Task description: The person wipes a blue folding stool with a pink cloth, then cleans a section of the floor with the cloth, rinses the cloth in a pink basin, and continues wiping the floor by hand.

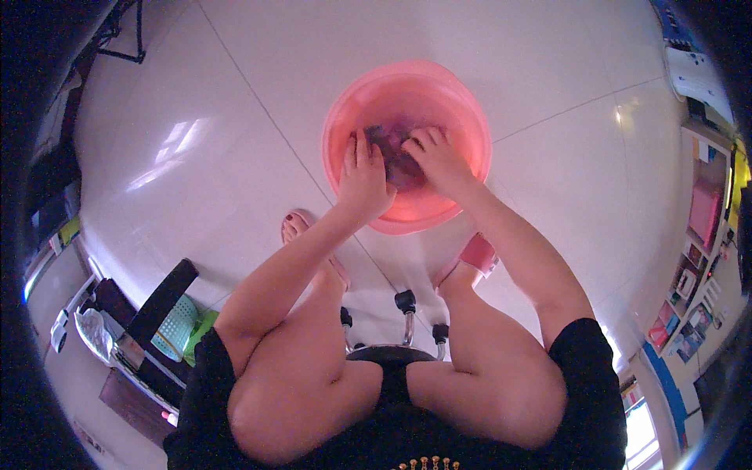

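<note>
A pink plastic basin (405,218) stands on the tiled floor, between and just beyond my feet. Inside it lies a dark, crumpled mass that looks like wet cloth (405,170). My left hand (367,176) reaches over the near left rim, fingers spread along the left side of the dark cloth. On the right of the cloth, my right hand (436,155) rests with curled fingertips touching it. Whether either hand pinches the cloth cannot be told. The fingertips are partly lost against the dark mass.
I sit on a low stool with a black seat (390,353) and metal legs. Pink slippers (479,252) are on my feet. At the left stand a light-green perforated basket (175,329) and a black furniture edge (167,294). Shelves with boxes (704,214) line the right side.
</note>
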The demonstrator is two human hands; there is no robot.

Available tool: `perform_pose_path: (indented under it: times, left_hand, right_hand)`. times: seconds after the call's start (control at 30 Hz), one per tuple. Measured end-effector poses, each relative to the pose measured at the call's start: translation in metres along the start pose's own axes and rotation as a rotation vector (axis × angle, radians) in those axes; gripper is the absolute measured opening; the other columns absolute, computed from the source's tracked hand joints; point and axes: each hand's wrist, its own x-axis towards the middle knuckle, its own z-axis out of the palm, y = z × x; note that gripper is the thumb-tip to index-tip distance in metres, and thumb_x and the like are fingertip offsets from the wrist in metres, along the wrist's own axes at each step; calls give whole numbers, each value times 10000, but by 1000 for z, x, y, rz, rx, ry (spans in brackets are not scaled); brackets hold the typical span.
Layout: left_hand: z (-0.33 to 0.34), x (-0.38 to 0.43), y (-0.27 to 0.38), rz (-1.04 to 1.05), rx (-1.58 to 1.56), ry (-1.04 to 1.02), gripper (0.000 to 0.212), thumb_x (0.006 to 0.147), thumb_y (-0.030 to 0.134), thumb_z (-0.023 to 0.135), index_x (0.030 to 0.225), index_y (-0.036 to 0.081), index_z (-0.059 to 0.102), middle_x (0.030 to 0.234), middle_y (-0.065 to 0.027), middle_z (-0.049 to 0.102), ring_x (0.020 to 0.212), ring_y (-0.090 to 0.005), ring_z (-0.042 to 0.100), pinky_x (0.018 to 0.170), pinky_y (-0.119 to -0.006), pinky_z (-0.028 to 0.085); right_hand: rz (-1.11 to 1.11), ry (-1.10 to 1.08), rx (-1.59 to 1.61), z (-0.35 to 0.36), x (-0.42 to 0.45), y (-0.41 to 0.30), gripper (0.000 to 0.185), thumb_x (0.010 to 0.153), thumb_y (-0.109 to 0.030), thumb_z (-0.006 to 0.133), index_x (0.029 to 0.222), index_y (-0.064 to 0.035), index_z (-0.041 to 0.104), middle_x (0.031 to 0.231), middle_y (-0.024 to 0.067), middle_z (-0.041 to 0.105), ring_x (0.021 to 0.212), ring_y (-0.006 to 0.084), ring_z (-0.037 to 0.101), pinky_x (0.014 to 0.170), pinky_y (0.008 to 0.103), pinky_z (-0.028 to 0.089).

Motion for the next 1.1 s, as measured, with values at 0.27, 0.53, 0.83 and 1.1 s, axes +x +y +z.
perform_pose_path:
  times: [0.27,0.53,0.83,1.1]
  left_hand:
    - [-32,10,-3,-469,-830,-204,394,763,136,553,1152,104,495,1249,-162,397,1126,-314,428,909,-406,411]
    - [-67,3,17,-875,-1649,-390,453,887,404,422,1236,117,399,1126,-88,512,997,-220,536,852,-410,454]
    - [-78,10,23,-748,-1920,-441,351,874,307,455,1101,46,516,1060,-87,559,922,-198,552,825,-321,462]
    - [-70,7,22,-725,-2097,-299,425,920,192,281,1282,-1,392,1258,-161,489,1107,-266,526,979,-368,416]
  right_hand:
    - [414,143,809,-9,10,-15,373,671,58,528,1017,-56,448,913,130,536,885,285,532,800,361,442]
    - [175,376,1180,-105,-14,-89,232,643,98,457,831,-37,435,789,36,424,736,133,440,705,251,392]
    - [26,139,1529,-146,-29,-120,212,638,90,461,786,-57,428,779,16,406,724,110,403,641,213,350]
    - [490,457,1803,-115,-10,-50,251,763,-65,494,1009,-78,447,877,4,441,839,120,475,776,269,398]
